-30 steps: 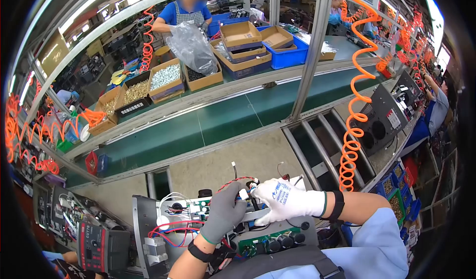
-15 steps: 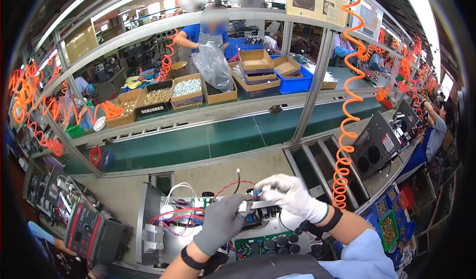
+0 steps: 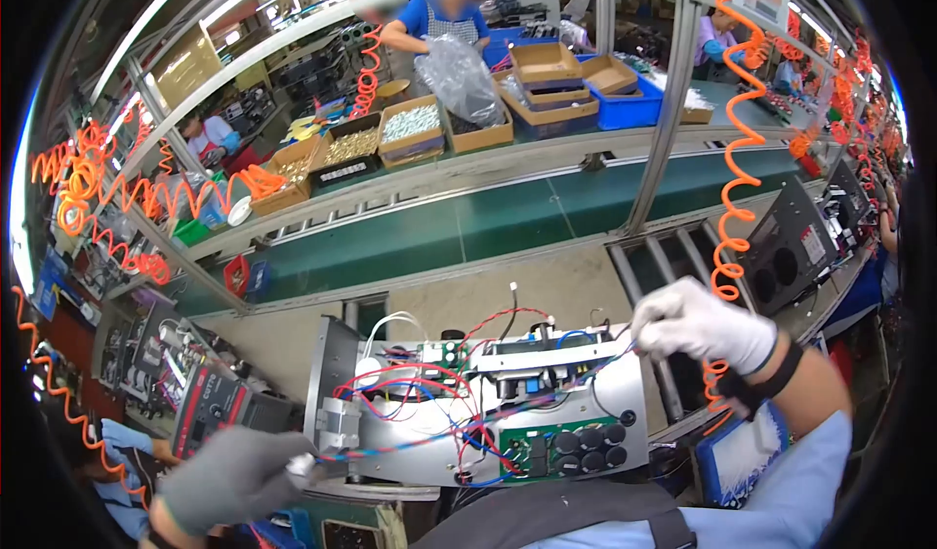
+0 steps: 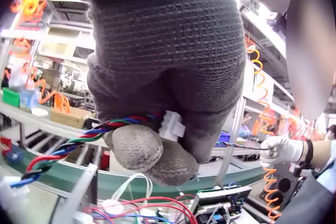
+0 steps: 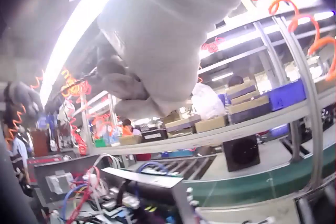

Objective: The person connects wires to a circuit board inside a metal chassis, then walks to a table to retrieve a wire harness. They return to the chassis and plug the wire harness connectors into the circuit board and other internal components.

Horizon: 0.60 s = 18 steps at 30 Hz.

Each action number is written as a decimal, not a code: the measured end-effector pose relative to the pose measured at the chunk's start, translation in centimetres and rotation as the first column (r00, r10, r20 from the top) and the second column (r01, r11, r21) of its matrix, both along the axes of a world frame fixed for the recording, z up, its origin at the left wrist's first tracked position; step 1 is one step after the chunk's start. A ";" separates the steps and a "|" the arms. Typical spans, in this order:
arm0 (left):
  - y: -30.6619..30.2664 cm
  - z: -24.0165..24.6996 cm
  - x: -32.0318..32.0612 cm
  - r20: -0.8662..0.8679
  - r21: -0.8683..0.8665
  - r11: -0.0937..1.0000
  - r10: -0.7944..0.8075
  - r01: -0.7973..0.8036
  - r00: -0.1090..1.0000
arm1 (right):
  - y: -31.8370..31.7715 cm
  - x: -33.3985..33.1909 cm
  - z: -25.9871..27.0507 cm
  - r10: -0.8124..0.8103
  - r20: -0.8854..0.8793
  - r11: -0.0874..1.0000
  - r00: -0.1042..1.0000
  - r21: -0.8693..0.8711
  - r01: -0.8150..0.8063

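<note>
factory line: green conveyor belt (image 3: 508, 219) runs behind the bench (image 3: 429, 305).
cut70 machine (image 3: 203, 401): far left, red-edged.
left hand (image 3: 229, 481): gray-gloved, fingers curled, pinching the twisted cable (image 3: 420, 444) beside a white connector (image 4: 171, 126).
twisted cable: stretched between both hands, over the metal chassis (image 3: 410, 462).
circuit board (image 3: 514, 447): green, in the chassis, with black capacitors (image 3: 591, 448).
right hand (image 3: 708, 329): white-gloved, fingers pinching the cable.

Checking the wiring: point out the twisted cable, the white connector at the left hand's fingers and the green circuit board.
Twisted cable (image 4: 92, 135), left wrist view: on its braided length.
White connector (image 4: 170, 126), left wrist view: on its body.
Green circuit board (image 3: 542, 433), head view: near its upper edge.
</note>
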<state>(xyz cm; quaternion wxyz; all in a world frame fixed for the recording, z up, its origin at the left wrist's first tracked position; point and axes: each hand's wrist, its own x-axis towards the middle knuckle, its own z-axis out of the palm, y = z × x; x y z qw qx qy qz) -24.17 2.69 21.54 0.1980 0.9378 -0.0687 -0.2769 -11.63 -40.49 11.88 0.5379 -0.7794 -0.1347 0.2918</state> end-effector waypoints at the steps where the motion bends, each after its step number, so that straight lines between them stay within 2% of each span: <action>1: -1.1 2.3 0.6 0.031 -0.004 1.000 0.019 -0.019 0.999 | 0.0 1.1 1.1 0.090 0.172 0.993 0.981 -0.090 -0.075; 2: -2.2 4.1 1.7 0.072 0.142 0.989 -0.053 0.042 0.996 | 0.0 2.5 2.1 0.189 0.332 0.973 0.924 -0.193 -0.130; 4: -4.6 5.1 4.5 0.169 0.136 0.988 -0.090 0.067 0.982 | 0.7 5.6 4.3 0.019 0.442 0.963 0.897 -0.248 0.102; 5: -4.5 3.6 5.2 0.239 0.128 0.985 -0.141 0.112 0.961 | 0.8 7.6 4.7 -0.123 0.510 0.991 0.851 0.015 0.135; 6: -4.4 1.3 6.4 0.313 0.121 0.980 -0.189 0.158 0.931 | 1.0 9.3 4.3 -0.276 0.540 0.951 0.796 0.275 0.143; 7: -4.8 -1.3 6.8 0.274 0.028 0.990 -0.138 0.135 0.952 | 1.4 9.9 3.3 -0.336 0.402 0.813 0.852 0.580 0.047; 8: -5.4 -4.4 6.7 0.234 -0.067 0.992 -0.090 0.109 0.968 | 1.9 10.3 3.0 -0.337 0.260 0.574 0.905 0.819 -0.021; 9: -5.8 -8.5 6.3 0.344 -0.062 0.976 -0.175 0.208 0.922 | 2.5 9.4 2.7 -0.286 0.111 0.423 0.952 0.906 0.021; 10: -6.5 -11.4 6.0 0.444 -0.047 0.951 -0.253 0.304 0.859 | 4.4 7.0 3.3 -0.307 -0.062 0.294 0.950 0.943 0.156; 12: -8.3 -11.0 5.4 0.194 0.169 0.924 -0.372 0.342 0.908 | 5.5 4.3 4.0 -0.228 -0.115 0.178 0.967 0.971 0.157; 14: -6.7 -10.7 5.2 0.302 0.143 0.953 -0.298 0.266 0.906 | 3.8 4.1 6.0 -0.001 0.121 0.180 0.993 0.977 -0.118; 15: -5.5 -10.2 5.4 0.446 0.124 0.965 -0.263 0.232 0.855 | 3.6 2.6 7.8 -0.103 0.142 0.361 0.984 0.928 -0.096; 16: -4.5 -9.5 5.5 0.582 0.102 0.976 -0.215 0.193 0.784 | 4.1 1.5 8.4 -0.114 0.210 0.508 0.971 0.852 -0.125; 17: -4.0 -8.5 5.3 0.611 0.078 0.981 -0.186 0.176 0.769 | 5.3 0.8 7.5 -0.104 0.196 0.525 0.975 0.843 -0.114; 18: -3.6 -8.1 5.0 0.638 0.055 0.985 -0.162 0.166 0.753 | 7.0 -0.3 5.7 0.012 0.218 0.723 0.976 0.673 -0.159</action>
